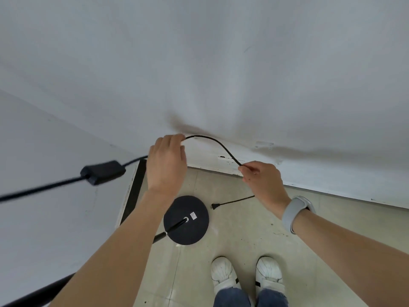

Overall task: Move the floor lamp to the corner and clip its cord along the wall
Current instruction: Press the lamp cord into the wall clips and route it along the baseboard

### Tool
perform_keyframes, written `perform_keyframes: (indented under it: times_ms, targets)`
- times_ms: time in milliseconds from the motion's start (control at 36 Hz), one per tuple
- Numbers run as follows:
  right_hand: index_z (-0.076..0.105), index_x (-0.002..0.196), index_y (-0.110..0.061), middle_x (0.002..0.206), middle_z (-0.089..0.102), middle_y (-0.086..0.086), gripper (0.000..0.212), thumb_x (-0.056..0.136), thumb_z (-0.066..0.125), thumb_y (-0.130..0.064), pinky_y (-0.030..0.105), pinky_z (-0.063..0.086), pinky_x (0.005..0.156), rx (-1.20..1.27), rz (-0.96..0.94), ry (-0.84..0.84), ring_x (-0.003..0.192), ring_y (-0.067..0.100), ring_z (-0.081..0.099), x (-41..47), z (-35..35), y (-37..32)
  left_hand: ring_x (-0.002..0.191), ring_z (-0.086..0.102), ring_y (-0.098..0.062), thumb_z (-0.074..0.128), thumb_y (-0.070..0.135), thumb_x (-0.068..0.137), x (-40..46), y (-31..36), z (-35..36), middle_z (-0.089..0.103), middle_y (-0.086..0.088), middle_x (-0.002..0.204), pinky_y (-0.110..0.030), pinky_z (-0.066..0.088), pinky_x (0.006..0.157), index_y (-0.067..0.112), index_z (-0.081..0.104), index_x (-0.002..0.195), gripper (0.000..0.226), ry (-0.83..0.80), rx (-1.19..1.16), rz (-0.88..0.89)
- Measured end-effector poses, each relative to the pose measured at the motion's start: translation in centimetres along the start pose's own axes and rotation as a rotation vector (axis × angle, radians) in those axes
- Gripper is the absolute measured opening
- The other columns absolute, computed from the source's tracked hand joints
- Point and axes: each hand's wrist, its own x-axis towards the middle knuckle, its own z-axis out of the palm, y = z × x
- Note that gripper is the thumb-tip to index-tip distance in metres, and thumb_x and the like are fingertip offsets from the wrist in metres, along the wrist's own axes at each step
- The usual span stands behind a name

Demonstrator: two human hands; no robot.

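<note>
While the floor lamp's round black base (pixel 186 220) stands on the tiled floor (pixel 243 240) near the corner, the left hand (pixel 166 165) and right hand (pixel 262 180) each pinch the black cord (pixel 218 144), arched between them against the white wall (pixel 221 74); its plug (pixel 213 206) lies beside the base.

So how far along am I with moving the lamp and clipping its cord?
The lamp base already stands on the floor near the corner. In hand: left hand and right hand hold a stretch of cord up by the wall. Left: clipping it; the plug lies loose.
</note>
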Motion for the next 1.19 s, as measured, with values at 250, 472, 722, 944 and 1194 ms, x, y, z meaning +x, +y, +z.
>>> perform_keyframes:
  times_ms: [250, 472, 722, 944, 1194]
  targets:
    - [0.063, 0.055, -0.016, 0.057, 0.051, 0.01, 0.03, 0.084, 0.058, -0.021, 0.026, 0.035, 0.053, 0.006, 0.076, -0.058, 0.053, 0.02, 0.042, 0.5, -0.1, -0.8, 0.069, 0.06, -0.034, 0.068, -0.009, 0.072, -0.8, 3.9, 1.7, 0.064, -0.02, 0.081, -0.04, 0.051, 0.06, -0.001, 0.067, 0.097, 0.027, -0.114, -0.081, 0.182]
    - [0.068, 0.074, 0.0, 0.06, 0.056, 0.02, 0.024, 0.085, 0.058, -0.019, 0.016, 0.032, 0.043, 0.023, 0.014, -0.087, 0.053, 0.018, 0.04, 0.3, -0.7, -0.4, 0.06, 0.06, -0.028, 0.077, 0.004, 0.068, -0.4, 4.2, 2.8, 0.065, -0.012, 0.072, -0.03, 0.049, 0.05, 0.007, 0.07, 0.079, 0.012, -0.077, 0.011, 0.379]
    - [0.066, 0.088, -0.014, 0.064, 0.054, -0.017, 0.013, 0.088, 0.054, -0.018, -0.003, 0.033, 0.051, -0.112, -0.057, -0.112, 0.06, 0.0, 0.049, 0.5, -3.4, 1.0, 0.057, 0.058, -0.029, 0.077, 0.0, 0.066, -0.2, 4.7, 3.7, 0.062, -0.013, 0.064, -0.034, 0.048, 0.049, 0.003, 0.067, 0.065, 0.01, -0.077, 0.033, 0.256]
    - [0.063, 0.087, -0.016, 0.057, 0.052, -0.013, 0.012, 0.09, 0.052, -0.02, 0.028, 0.04, 0.06, -0.198, -0.185, -0.05, 0.055, 0.009, 0.048, 0.3, -3.3, 1.9, 0.075, 0.063, -0.028, 0.065, 0.002, 0.08, -0.7, 5.1, 4.8, 0.069, -0.01, 0.086, -0.036, 0.05, 0.063, 0.007, 0.069, 0.091, 0.013, 0.103, -0.102, 0.11]
    - [0.062, 0.087, -0.019, 0.049, 0.046, -0.014, 0.011, 0.089, 0.052, -0.024, 0.026, 0.034, 0.054, -0.301, -0.468, -0.015, 0.051, 0.01, 0.045, 2.2, -1.1, 4.1, 0.062, 0.059, -0.004, 0.052, 0.04, 0.089, -0.4, 3.0, 6.2, 0.064, 0.009, 0.073, -0.022, 0.051, 0.067, 0.018, 0.064, 0.083, 0.026, 0.341, -1.06, -0.849]
